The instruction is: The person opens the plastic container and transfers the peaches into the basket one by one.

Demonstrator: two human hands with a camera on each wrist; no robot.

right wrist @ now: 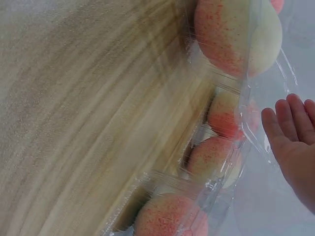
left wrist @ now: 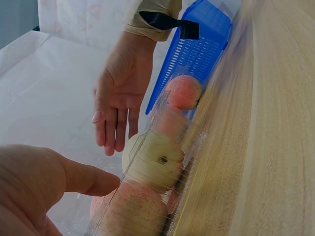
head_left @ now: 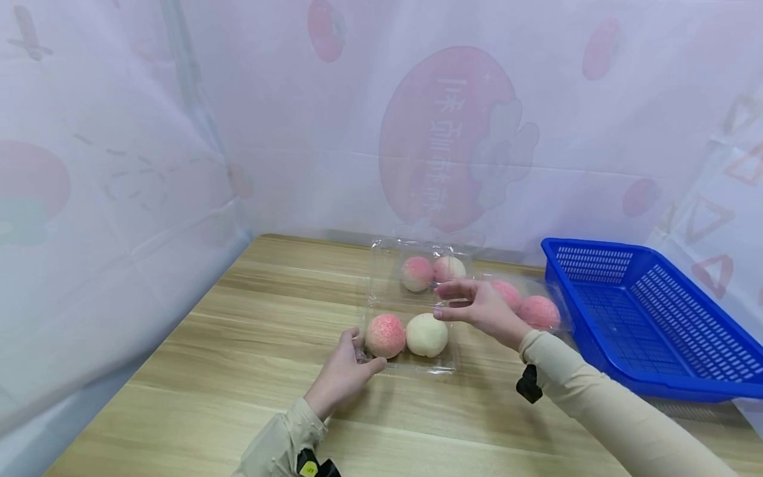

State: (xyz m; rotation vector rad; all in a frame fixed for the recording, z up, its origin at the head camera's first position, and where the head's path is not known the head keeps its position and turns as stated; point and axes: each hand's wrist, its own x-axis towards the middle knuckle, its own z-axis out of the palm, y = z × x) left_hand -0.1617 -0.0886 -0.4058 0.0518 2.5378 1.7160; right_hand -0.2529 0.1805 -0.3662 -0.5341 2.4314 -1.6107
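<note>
A clear plastic clamshell box (head_left: 441, 366) on the wooden table holds a pink-red peach (head_left: 385, 336) and a cream-white peach (head_left: 426, 335). Its transparent lid (head_left: 383, 275) stands raised at the far side. My left hand (head_left: 342, 372) grips the box's near left corner, with the thumb (left wrist: 91, 179) at the rim beside the pink peach in the left wrist view. Above the right part of the box hovers my right hand (head_left: 485, 311), palm inward, fingers extended and holding nothing. In the right wrist view those fingers (right wrist: 290, 120) are straight, apart from the peaches.
Behind stands another clear box with two peaches (head_left: 417, 273). To the right, partly covered by my right hand, is a further box with two pink peaches (head_left: 539, 312). A blue plastic basket (head_left: 638, 381) sits at the right, against the printed cloth wall (head_left: 298, 172).
</note>
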